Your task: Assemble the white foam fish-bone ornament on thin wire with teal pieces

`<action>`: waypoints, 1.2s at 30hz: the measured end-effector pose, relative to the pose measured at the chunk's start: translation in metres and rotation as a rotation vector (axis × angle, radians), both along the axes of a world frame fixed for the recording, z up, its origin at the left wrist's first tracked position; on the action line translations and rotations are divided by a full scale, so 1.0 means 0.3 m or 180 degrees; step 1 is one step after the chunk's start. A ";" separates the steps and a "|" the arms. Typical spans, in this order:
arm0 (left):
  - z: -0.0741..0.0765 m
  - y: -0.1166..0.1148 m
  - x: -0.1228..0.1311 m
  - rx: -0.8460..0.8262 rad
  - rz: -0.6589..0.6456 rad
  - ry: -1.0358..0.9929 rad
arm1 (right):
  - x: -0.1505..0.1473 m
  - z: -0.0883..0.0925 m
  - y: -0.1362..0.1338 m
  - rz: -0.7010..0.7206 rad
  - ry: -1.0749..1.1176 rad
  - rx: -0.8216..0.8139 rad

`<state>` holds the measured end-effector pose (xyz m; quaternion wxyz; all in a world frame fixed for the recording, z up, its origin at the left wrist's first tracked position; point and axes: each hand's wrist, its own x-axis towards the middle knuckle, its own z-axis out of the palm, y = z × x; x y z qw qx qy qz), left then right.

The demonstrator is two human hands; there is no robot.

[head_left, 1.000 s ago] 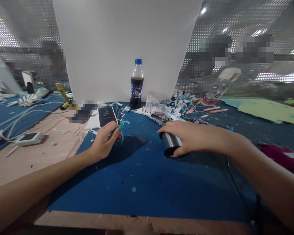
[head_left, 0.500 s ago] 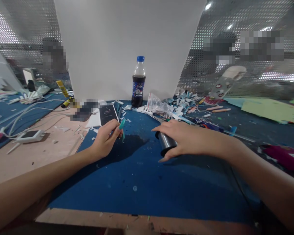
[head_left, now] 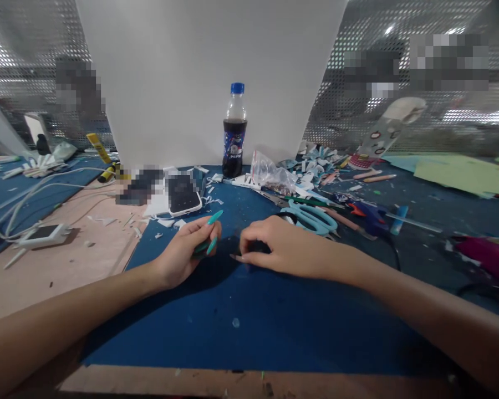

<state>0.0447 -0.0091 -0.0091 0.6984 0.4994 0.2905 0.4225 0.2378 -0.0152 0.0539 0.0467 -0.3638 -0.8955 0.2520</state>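
Observation:
My left hand (head_left: pixel 187 249) is closed over the blue mat (head_left: pixel 241 338), its thumb pressed to the curled fingers. Two pointed teal shapes (head_left: pixel 214 218) show at its fingertips; I cannot tell whether they are nails or held pieces. A dark green bit shows in the palm. Just to the right, my right hand (head_left: pixel 274 244) is curled low over the mat, thumb and fingers close together, the space inside dark. What it holds, if anything, is hidden. Behind its knuckles, a black curved rim (head_left: pixel 289 216) shows partly. Light-blue scissors (head_left: pixel 314 217) lie beyond that hand.
A cola bottle (head_left: pixel 234 136) stands before a white board (head_left: pixel 208 72). A phone (head_left: pixel 183 194) lies behind my left hand. A clear plastic bag (head_left: pixel 270 172), paper scraps (head_left: pixel 316 166) and a blue glue gun (head_left: pixel 372 219) are at the back right. Cables (head_left: pixel 29 191) run left.
My right hand has come off the black spool and moved left towards my left hand, with its fingers now curled. The light-blue scissors have come into view. My left hand has turned slightly.

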 end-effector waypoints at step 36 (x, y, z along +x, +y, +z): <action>0.026 0.024 0.002 -0.0733 -0.0652 -0.0838 | 0.046 -0.008 0.028 -0.0454 0.0869 -0.1674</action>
